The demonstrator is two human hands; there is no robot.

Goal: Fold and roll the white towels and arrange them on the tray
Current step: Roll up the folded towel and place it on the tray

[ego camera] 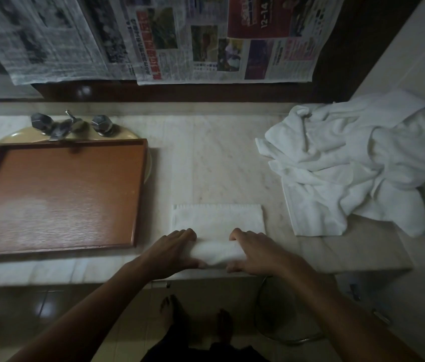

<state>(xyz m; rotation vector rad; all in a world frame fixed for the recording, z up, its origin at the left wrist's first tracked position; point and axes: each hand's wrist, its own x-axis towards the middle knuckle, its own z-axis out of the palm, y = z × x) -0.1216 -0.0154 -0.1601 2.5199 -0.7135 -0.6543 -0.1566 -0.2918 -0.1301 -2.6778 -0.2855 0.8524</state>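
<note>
A folded towel [218,220] lies on the counter [219,158] close to its front edge, with its near end rolled up. The left hand [172,253] and right hand [258,253] grip that roll at either end, fingers [186,234] curled over its top and thumbs at its near side. The tray [57,194] sits left of the towel over the sink [10,138], and a pile [357,163] of loose white towels lies to the right, apart from it.

Light dim. Pale marble table [219,158] ran along the wall; yellowish sink basin [18,134] with chrome tap [71,125] at left. Newspaper sheets [206,40] hung over a dark wooden frame [180,91] behind. Glossy floor tiles [23,309] below.
</note>
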